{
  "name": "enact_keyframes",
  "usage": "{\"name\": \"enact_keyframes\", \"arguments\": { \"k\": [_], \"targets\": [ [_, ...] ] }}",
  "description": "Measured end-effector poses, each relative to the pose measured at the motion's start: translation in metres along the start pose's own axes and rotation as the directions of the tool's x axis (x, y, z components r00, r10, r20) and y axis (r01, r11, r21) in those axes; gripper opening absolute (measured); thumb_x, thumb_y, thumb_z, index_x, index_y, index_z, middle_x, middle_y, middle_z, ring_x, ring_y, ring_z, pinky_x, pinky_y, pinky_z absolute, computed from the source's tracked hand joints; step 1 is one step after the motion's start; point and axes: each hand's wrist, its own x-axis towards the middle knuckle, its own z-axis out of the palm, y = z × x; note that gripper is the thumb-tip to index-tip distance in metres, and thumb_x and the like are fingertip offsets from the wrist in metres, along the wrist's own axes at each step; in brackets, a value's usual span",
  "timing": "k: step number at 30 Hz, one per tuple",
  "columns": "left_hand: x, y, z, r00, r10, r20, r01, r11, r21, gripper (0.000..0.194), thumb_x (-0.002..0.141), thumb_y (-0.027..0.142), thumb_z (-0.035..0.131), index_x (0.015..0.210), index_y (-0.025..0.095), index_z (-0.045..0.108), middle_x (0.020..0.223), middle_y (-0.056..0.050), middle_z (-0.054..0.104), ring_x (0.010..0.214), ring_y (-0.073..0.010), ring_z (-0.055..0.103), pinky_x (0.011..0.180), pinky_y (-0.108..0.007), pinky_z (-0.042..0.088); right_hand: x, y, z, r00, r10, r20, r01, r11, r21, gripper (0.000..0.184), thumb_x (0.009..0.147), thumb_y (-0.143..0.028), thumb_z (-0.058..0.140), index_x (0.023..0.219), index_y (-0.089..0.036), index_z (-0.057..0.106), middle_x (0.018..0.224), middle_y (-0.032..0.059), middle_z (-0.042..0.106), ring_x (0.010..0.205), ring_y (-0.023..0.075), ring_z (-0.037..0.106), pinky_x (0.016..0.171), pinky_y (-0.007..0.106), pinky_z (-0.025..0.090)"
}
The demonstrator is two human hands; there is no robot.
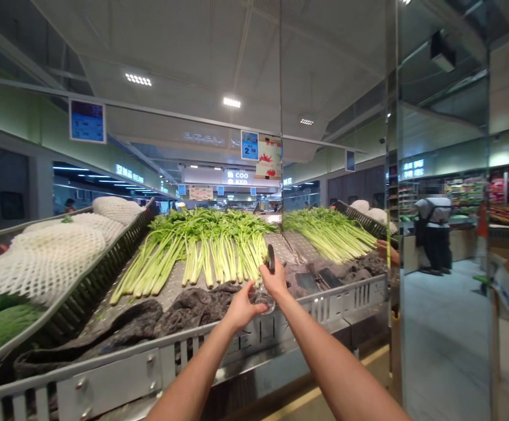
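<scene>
My right hand [275, 280] is closed on a dark, rounded object [271, 258] that sticks up above its fingers; its exact kind does not show. Just below it, a clear round thing [268, 302], perhaps a roll or a cup, sits between my two hands. My left hand [242, 307] curves its thumb and fingers around the left side of this clear thing. Both hands are over the front rail of a sloping shelf. Behind them, green celery stalks [219, 251] lie in a row, leaves to the back.
Dark crumpled cloth [197, 307] lies along the grey slotted front rail [193, 345]. To the left, a black crate [118, 245] holds net-wrapped produce [56, 251] and green vegetables [4, 316]. A mirrored wall [333, 193] borders the right side; a person [435, 225] shows farther right.
</scene>
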Motion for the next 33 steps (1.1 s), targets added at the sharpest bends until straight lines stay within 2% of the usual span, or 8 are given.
{"name": "enact_keyframes", "arguments": {
  "k": [6,13,20,27,33],
  "targets": [
    [0.000,-0.013,0.001,1.000,-0.001,0.013,0.002,0.998,-0.066,0.076,0.049,0.030,0.067,0.117,0.011,0.039,0.108,-0.010,0.053,0.093,-0.0198,0.052,0.080,-0.026,0.039,-0.001,-0.003,0.005,0.997,-0.064,0.040,0.066,0.995,-0.073,0.021,0.062,-0.026,0.043,0.079,-0.017,0.052,0.068,0.0026,0.057,0.063,0.0153,0.052,0.061,0.025,0.038],
    [0.005,-0.024,0.004,1.000,0.024,0.011,-0.023,0.997,-0.077,0.070,0.051,0.031,0.066,0.115,0.015,0.041,0.108,-0.008,0.053,0.090,-0.0191,0.053,0.079,-0.027,0.040,-0.001,-0.002,0.005,0.997,-0.061,0.041,0.064,0.995,-0.073,0.019,0.063,-0.027,0.042,0.078,-0.017,0.051,0.070,0.0030,0.057,0.066,0.0157,0.052,0.062,0.026,0.038],
    [0.005,-0.023,0.002,0.998,0.053,0.017,-0.052,0.996,-0.076,0.065,0.051,0.029,0.066,0.110,0.014,0.044,0.103,-0.007,0.056,0.088,-0.0191,0.054,0.080,-0.027,0.040,-0.004,-0.003,0.006,0.995,-0.092,0.024,0.094,0.988,-0.121,0.015,0.065,-0.029,0.043,0.074,-0.019,0.047,0.068,0.0020,0.056,0.064,0.0155,0.051,0.060,0.026,0.037],
    [0.003,-0.022,0.005,0.999,0.038,0.004,-0.037,0.993,-0.116,0.066,0.049,0.026,0.068,0.110,0.017,0.046,0.103,-0.006,0.055,0.086,-0.0183,0.054,0.077,-0.027,0.041,-0.006,-0.002,0.005,0.994,-0.103,0.019,0.104,0.992,-0.077,0.017,0.064,-0.028,0.043,0.077,-0.018,0.049,0.069,0.0017,0.055,0.065,0.0148,0.051,0.062,0.025,0.037],
    [0.000,-0.010,0.000,0.999,-0.008,-0.036,0.002,0.989,-0.148,0.072,0.047,0.025,0.069,0.113,0.012,0.043,0.109,-0.011,0.050,0.089,-0.0195,0.053,0.076,-0.027,0.041,-0.002,-0.009,0.004,0.992,-0.125,0.016,0.126,0.990,-0.063,0.016,0.064,-0.028,0.043,0.074,-0.018,0.050,0.064,0.0001,0.054,0.059,0.0136,0.049,0.058,0.024,0.036]
  ]
}}
